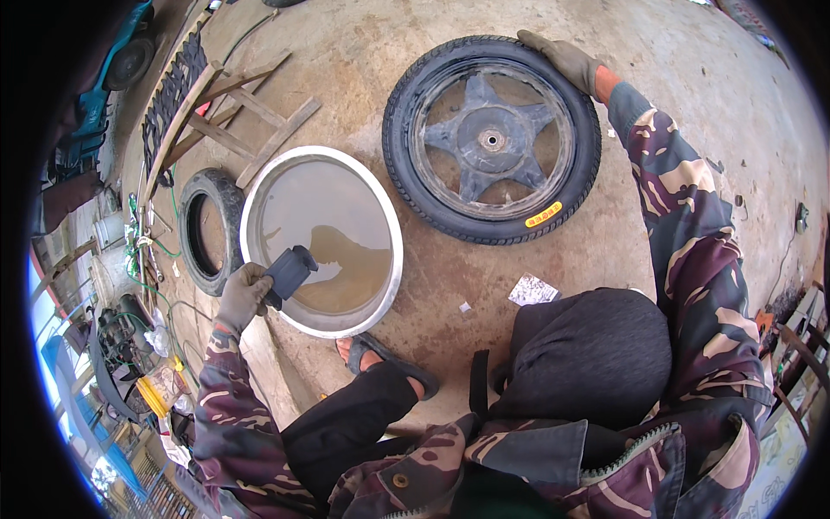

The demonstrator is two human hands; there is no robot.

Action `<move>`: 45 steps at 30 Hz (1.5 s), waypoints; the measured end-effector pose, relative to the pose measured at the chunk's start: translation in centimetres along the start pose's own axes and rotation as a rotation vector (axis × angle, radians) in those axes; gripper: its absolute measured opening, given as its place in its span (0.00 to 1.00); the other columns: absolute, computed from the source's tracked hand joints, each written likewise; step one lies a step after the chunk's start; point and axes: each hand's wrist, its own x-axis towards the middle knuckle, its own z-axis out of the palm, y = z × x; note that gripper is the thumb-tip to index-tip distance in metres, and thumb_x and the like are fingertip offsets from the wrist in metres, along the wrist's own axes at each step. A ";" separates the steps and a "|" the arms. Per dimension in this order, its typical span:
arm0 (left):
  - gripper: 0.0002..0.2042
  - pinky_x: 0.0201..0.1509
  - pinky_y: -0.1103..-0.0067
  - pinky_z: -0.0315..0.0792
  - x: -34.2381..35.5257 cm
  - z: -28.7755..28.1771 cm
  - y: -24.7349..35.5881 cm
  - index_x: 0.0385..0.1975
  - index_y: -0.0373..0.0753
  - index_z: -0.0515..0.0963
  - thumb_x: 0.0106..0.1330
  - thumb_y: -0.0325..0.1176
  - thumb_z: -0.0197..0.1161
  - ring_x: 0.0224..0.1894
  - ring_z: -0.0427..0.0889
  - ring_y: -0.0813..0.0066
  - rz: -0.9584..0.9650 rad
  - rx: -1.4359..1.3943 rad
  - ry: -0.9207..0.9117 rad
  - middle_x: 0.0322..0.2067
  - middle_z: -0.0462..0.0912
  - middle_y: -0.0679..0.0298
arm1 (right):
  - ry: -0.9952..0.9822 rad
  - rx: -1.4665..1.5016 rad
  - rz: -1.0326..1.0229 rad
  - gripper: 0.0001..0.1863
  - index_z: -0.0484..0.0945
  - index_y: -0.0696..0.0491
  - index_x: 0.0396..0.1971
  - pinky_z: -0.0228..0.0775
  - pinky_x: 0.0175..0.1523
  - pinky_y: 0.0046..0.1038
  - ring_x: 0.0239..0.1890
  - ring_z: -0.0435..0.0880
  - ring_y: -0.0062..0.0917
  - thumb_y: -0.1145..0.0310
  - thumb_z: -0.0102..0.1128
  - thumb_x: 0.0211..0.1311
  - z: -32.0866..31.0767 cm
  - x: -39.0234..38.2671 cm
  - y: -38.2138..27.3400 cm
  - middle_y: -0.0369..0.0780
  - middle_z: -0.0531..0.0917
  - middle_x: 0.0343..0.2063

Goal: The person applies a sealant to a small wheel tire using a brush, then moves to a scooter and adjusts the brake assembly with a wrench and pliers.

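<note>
My gloved left hand [244, 296] is closed round one end of a dark blue-grey, flat piece [290, 275] with a curled far end, maybe rubber; its kind I cannot make out. It hangs over the near left part of a round pale-rimmed basin [393, 203] of murky water. To the right is a motorcycle wheel [484, 143], its black tyre bearing a yellow label, its star-shaped hub dusty. My gloved right hand [560, 62] grips the tyre's far right edge; the fingertips curve over the far side and are partly hidden.
A loose worn tyre [226, 227] lies against the basin's left side. Behind it is a wooden frame chair [233, 117] on its side. A printed paper scrap [533, 291] lies near my knee. Tools, hoses and a yellow-rimmed bucket [160, 391] crowd the left.
</note>
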 end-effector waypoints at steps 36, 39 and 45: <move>0.08 0.17 0.83 0.67 0.1 0.4 2.8 0.42 0.32 0.78 0.76 0.31 0.61 0.16 0.75 0.82 0.103 0.124 0.020 0.23 0.82 0.66 | 0.335 0.378 0.372 0.32 0.72 0.50 0.75 0.63 0.74 0.28 0.68 0.79 0.33 0.46 0.40 0.85 -1.3 -11.1 6.1 0.46 0.81 0.68; 0.08 0.17 0.83 0.68 0.4 0.3 2.6 0.42 0.32 0.78 0.76 0.31 0.62 0.16 0.76 0.82 0.129 0.115 0.023 0.24 0.83 0.65 | 0.368 0.246 0.307 0.31 0.70 0.50 0.76 0.64 0.74 0.29 0.67 0.80 0.35 0.48 0.37 0.86 -1.1 -11.4 6.9 0.47 0.81 0.68; 0.07 0.17 0.83 0.70 0.9 0.0 1.9 0.43 0.31 0.77 0.76 0.30 0.61 0.18 0.78 0.81 0.145 0.094 0.001 0.27 0.82 0.65 | 0.350 0.152 0.319 0.28 0.69 0.47 0.76 0.71 0.71 0.33 0.63 0.85 0.42 0.51 0.39 0.86 -1.0 -11.7 9.5 0.49 0.81 0.66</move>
